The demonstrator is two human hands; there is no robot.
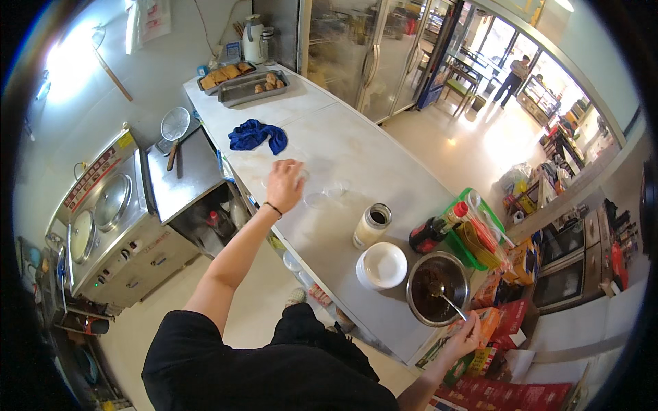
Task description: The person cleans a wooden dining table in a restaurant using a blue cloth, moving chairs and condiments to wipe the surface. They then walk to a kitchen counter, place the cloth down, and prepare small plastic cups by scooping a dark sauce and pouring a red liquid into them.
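Above the white worktop point(329, 149) my left hand point(285, 182) reaches out, palm down, its fingers partly curled. Something clear shows at its edge, but whether it is held cannot be told. Clear round dishes or lids point(316, 199) lie just right of it. My right hand point(467, 334) grips the handle of a metal spoon point(453, 304), whose bowl end is in dark brown sauce in a steel mixing bowl point(411, 295). Beside that bowl stand stacked white bowls point(382, 266), an open glass jar point(371, 226) and a dark sauce bottle with a red cap point(426, 235).
A blue cloth point(257, 136) lies farther up the worktop, below metal trays point(254, 92) of food. A green basket point(470, 246) with packets stands at the right edge. Left are a strainer point(175, 124) and a cooker point(123, 236) with round lids. A person point(513, 79) stands far off.
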